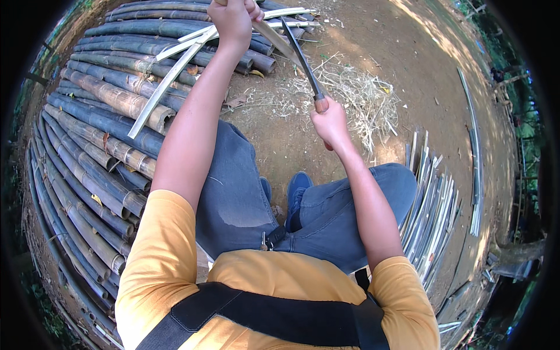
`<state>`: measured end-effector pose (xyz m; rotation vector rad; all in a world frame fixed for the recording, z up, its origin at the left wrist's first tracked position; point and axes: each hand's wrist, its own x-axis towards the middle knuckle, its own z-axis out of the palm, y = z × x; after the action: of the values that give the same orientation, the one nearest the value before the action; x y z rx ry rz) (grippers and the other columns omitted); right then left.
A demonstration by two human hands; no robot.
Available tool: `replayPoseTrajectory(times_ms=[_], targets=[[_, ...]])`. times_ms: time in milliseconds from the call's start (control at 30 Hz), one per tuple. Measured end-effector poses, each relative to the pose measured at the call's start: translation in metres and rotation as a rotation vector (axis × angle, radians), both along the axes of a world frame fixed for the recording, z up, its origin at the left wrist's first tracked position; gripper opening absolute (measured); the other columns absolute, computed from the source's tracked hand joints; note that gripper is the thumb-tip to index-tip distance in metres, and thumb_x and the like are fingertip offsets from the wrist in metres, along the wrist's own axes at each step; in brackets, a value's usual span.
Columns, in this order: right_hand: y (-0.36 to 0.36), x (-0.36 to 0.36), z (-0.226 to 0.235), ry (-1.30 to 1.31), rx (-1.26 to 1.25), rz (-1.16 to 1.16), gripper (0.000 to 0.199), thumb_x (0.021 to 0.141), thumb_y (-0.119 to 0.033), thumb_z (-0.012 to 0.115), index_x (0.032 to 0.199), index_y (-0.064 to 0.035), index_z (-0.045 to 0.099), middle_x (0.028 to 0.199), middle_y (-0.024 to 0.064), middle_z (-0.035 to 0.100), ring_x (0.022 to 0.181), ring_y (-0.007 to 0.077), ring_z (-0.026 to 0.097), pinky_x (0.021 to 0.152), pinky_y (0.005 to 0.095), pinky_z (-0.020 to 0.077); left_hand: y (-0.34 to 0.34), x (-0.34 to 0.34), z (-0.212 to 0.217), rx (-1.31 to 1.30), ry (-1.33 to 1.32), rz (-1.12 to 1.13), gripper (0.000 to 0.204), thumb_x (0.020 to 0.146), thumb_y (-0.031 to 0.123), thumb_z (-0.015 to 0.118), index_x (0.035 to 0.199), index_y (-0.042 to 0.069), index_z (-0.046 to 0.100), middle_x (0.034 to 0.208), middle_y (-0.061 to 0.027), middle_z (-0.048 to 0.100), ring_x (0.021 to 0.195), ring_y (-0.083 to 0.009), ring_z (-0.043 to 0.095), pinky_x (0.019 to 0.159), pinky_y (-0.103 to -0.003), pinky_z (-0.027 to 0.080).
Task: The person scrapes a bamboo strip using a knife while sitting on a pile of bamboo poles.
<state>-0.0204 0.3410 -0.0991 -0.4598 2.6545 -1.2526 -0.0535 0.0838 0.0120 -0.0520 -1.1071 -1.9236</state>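
Nearest the camera was a black strap [274,318] crossing the chest of a yellow shirt [175,262], with both bare forearms extending forward from it over blue jeans [239,186]. One blue shoe [296,189] showed between the knees.

Left hand [233,20]: raised to the upper edge of the view, fingers wrapped fully round one pale bamboo strip [169,79]. The strip ran from that fist down and to the left, its free end lying over the stacked poles. Part of the hand was cut off by the frame edge.

Right hand [331,125]: closed tight on the handle of one long knife [300,55]. The dark blade pointed up and to the left, and met a tan sliver of bamboo just beside the left hand; whether the edge was seated in the strip could not be told.

Left side: a stack of bamboo poles [99,134], too many to count, lay side by side and filled the view to its left rim. Three or four more pale strips rested on top of the stack near the left hand.

Right side: a bundle of split slats [431,216] lay just beside the right knee, count not readable.

Open room: bare dirt ground [373,41] ahead and to the right, with a heap of pale shavings [356,99] just beyond the right hand
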Motion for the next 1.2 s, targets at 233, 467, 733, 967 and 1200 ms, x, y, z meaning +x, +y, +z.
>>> replayPoseTrajectory(times_ms=[233, 467, 733, 967, 1200], targets=[[0.001, -0.005, -0.004, -0.013, 0.062, -0.049, 0.012, 0.081, -0.011, 0.061, 0.086, -0.0004, 0.057, 0.076, 0.0198, 0.066, 0.075, 0.0366, 0.066, 0.072, 0.0457, 0.0497, 0.005, -0.004, 0.005, 0.025, 0.004, 0.017, 0.036, 0.101, 0.024, 0.055, 0.069, 0.012, 0.042, 0.053, 0.0025, 0.036, 0.040, -0.0109, 0.037, 0.039, -0.030, 0.036], [0.006, -0.032, -0.032, -0.162, 0.024, -0.104, 0.014, 0.080, -0.014, 0.064, 0.084, -0.0018, 0.058, 0.072, 0.0166, 0.063, 0.070, 0.0323, 0.065, 0.069, 0.0434, 0.0493, 0.011, -0.006, 0.012, 0.055, 0.029, 0.031, 0.034, 0.101, 0.024, 0.058, 0.073, 0.012, 0.043, 0.055, 0.0028, 0.037, 0.042, -0.0103, 0.040, 0.041, -0.029, 0.038], [-0.006, -0.019, -0.027, -0.001, 0.039, -0.071, 0.013, 0.084, -0.013, 0.061, 0.088, -0.0006, 0.058, 0.077, 0.0217, 0.066, 0.074, 0.0377, 0.066, 0.073, 0.0459, 0.0503, 0.002, -0.005, 0.006, 0.229, 0.202, -0.266, 0.033, 0.103, 0.027, 0.059, 0.076, 0.012, 0.046, 0.056, 0.0051, 0.038, 0.043, -0.0078, 0.039, 0.040, -0.026, 0.037], [-0.009, -0.016, -0.024, -0.043, 0.077, -0.113, 0.017, 0.089, -0.015, 0.058, 0.094, 0.0010, 0.060, 0.086, 0.0261, 0.068, 0.086, 0.0427, 0.068, 0.076, 0.0491, 0.0503, 0.001, -0.015, -0.001, -0.038, -0.025, 0.257, 0.033, 0.103, 0.030, 0.060, 0.080, 0.012, 0.047, 0.057, 0.0049, 0.038, 0.044, -0.0074, 0.039, 0.040, -0.025, 0.036], [-0.010, -0.006, -0.033, 0.051, 0.041, -0.049, 0.017, 0.087, -0.015, 0.061, 0.092, 0.0009, 0.060, 0.086, 0.0253, 0.068, 0.085, 0.0419, 0.068, 0.076, 0.0481, 0.0504, 0.012, -0.012, -0.001, 0.036, -0.001, 0.247, 0.031, 0.102, 0.032, 0.062, 0.086, 0.011, 0.044, 0.061, 0.0048, 0.038, 0.047, -0.0070, 0.038, 0.042, -0.025, 0.036]])
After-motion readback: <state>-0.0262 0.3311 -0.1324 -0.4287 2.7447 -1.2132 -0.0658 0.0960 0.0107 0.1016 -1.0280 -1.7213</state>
